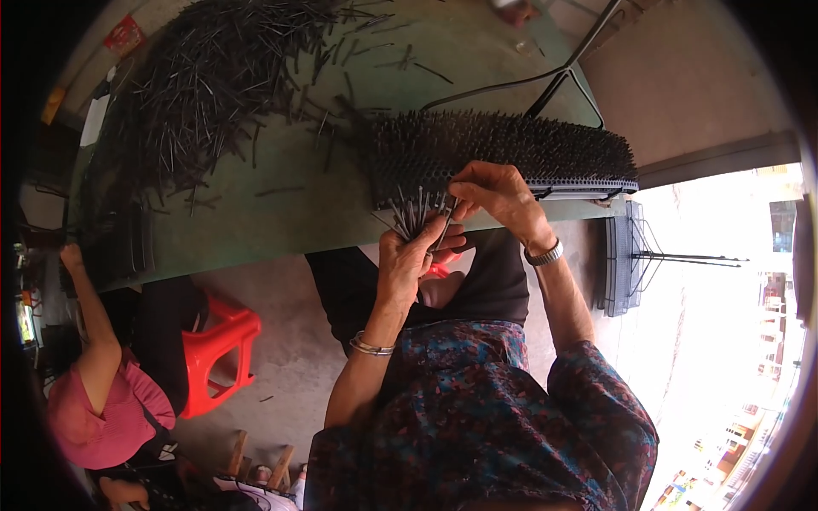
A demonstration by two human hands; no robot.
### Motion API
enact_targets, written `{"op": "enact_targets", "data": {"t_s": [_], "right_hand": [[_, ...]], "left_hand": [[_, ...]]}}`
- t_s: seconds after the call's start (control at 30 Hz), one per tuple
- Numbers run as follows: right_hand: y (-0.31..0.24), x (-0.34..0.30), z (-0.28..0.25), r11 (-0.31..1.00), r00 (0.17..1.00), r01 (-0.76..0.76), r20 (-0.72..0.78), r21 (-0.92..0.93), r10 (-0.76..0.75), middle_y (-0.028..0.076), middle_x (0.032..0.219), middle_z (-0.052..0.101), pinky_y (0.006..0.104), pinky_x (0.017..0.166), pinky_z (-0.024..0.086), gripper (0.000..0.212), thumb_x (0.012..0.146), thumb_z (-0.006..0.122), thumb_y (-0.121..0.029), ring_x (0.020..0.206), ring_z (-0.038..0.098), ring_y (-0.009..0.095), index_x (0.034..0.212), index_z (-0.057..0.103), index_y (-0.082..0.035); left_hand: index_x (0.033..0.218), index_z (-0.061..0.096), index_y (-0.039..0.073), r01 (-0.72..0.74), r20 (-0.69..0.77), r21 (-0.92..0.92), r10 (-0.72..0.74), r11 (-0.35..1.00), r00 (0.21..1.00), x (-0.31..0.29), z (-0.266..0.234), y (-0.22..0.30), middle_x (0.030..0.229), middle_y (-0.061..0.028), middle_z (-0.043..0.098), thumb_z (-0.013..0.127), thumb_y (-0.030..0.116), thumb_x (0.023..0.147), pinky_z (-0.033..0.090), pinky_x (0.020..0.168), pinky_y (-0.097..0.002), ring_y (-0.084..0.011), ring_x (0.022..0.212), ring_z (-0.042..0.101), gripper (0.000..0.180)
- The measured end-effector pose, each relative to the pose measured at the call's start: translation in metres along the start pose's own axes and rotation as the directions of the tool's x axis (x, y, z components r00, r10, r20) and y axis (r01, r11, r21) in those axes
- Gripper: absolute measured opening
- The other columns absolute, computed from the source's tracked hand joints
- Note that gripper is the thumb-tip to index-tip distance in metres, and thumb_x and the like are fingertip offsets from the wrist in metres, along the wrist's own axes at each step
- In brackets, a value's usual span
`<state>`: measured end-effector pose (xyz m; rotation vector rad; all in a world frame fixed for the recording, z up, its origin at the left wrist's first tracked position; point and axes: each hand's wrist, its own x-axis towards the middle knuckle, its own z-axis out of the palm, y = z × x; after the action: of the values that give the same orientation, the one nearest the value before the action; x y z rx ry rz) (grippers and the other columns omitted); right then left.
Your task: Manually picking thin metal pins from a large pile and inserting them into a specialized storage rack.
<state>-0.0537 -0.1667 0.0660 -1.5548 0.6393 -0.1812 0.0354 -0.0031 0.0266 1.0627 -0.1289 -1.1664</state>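
Note:
My left hand (pixel 406 260) is closed around a fanned bundle of thin dark sticks (pixel 414 213), their upper ends pointing toward the rack. Just right of the bundle, my right hand (pixel 503 200) has its thumb and index finger pinched at the rack's front edge; what lies between the fingertips is too small to make out. The long black rack (pixel 511 140) rests on the green table, its perforated top bristling with many upright dark sticks. Toward its left front corner, rows of holes (pixel 417 170) show without sticks.
A large heap of loose dark sticks (pixel 213 85) covers the table's (pixel 290 200) left part, with strays around it. Black metal rods (pixel 554 77) rise behind the rack. A co-worker in pink (pixel 128 417) sits at left by a red stool (pixel 223 353). A mesh rack (pixel 624 260) stands at right.

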Motion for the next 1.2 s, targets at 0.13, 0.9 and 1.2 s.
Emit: {"op": "enact_targets", "data": {"t_s": [0.13, 0.9, 1.2], "right_hand": [[-0.002, -0.003, 0.003, 1.0, 1.0, -0.009, -0.029, -0.017, 0.009, 0.008, 0.078, 0.068, 0.0247, 0.064, 0.055, 0.015, 0.091, 0.065, -0.01, 0.07, 0.069, 0.014, 0.096, 0.064, 0.005], [-0.004, 0.028, 0.013, 0.691, 0.599, 0.286, -0.439, -0.664, -0.67, 0.006, 0.075, 0.07, 0.0243, 0.058, 0.049, 0.007, 0.09, 0.064, -0.008, 0.067, 0.069, 0.013, 0.093, 0.062, -0.003], [-0.009, 0.025, 0.016, 0.645, 0.611, 0.291, -0.381, -0.707, -0.694, 0.006, 0.072, 0.067, 0.0259, 0.056, 0.049, 0.004, 0.09, 0.063, -0.005, 0.067, 0.069, 0.014, 0.093, 0.061, -0.003]], "left_hand": [[0.102, 0.066, -0.001, 0.03, 0.021, 0.005, -0.03, 1.0, 0.999, 0.003, -0.004, -0.002, 0.092, -0.0179, 0.072, 0.069, 0.021, 0.09, 0.061, 0.061, -0.0284, -0.0233, 0.079, 0.073, 0.025], [0.116, 0.058, -0.001, 0.094, 0.13, -0.186, -0.07, 0.978, 0.989, 0.023, 0.001, -0.025, 0.095, -0.0161, 0.069, 0.055, 0.037, 0.099, 0.053, 0.058, -0.0277, -0.0164, 0.072, 0.065, 0.042], [0.105, 0.061, -0.001, 0.087, 0.003, -0.268, -0.089, 0.959, 0.996, 0.019, 0.006, -0.024, 0.089, -0.0139, 0.069, 0.056, 0.03, 0.099, 0.055, 0.064, -0.0316, -0.0183, 0.074, 0.066, 0.032]]}}
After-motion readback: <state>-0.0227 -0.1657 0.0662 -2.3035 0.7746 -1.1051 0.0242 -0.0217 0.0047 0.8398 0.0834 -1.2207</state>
